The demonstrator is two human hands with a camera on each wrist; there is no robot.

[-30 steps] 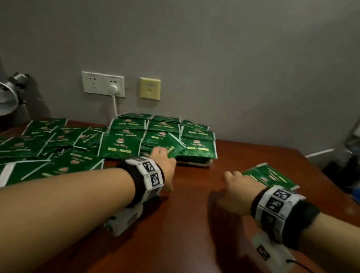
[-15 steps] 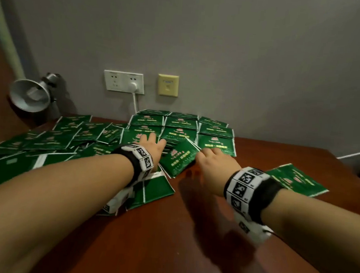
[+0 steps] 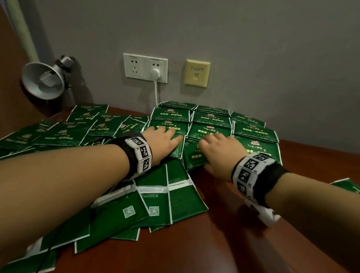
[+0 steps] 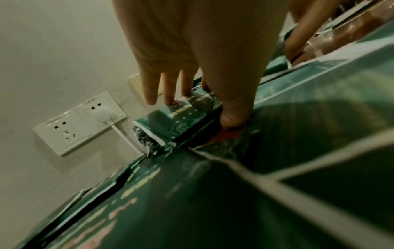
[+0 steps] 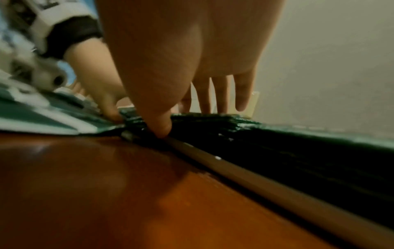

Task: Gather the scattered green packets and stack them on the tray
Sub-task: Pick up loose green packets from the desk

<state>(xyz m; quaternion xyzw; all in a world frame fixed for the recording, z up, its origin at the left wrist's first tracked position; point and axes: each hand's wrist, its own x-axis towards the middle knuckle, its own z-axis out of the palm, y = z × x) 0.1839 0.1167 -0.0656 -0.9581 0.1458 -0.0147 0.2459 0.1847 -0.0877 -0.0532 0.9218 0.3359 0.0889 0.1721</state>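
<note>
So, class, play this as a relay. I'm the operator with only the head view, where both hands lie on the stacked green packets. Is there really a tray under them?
Observer: Yes. The right wrist view shows a pale tray rim under the stacked packets, on the wooden table.
Operator: And the right hand, where's its thumb?
Observer: The thumb tip presses the stack's front edge, just above that rim.
Operator: And the left hand?
Observer: In the left wrist view its thumb pushes down at the stack's near edge, with its fingers straight on top.
</note>
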